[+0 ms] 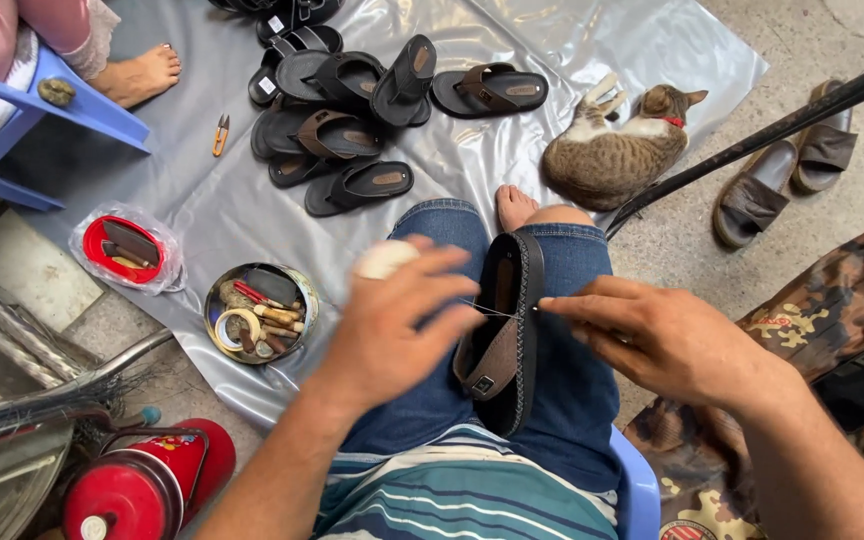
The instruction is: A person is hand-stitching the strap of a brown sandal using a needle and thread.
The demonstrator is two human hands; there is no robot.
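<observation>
Two hands are stitching a sandal (500, 335) propped on the lap for steadiness: left hand (392, 325) gripping a pale ball, right hand (657, 340) pinching a needle at its edge.

My black sandal (508, 330) has a brown strap; my shorts (552, 400) are blue denim, my shirt (462, 490) striped teal and white.

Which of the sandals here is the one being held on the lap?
The dark sandal with a brown strap, standing on edge between the left hand and right hand; the rest lie on the plastic sheet.

matt leather sandal (500, 345), glossy plastic sheet (512, 150)
</observation>
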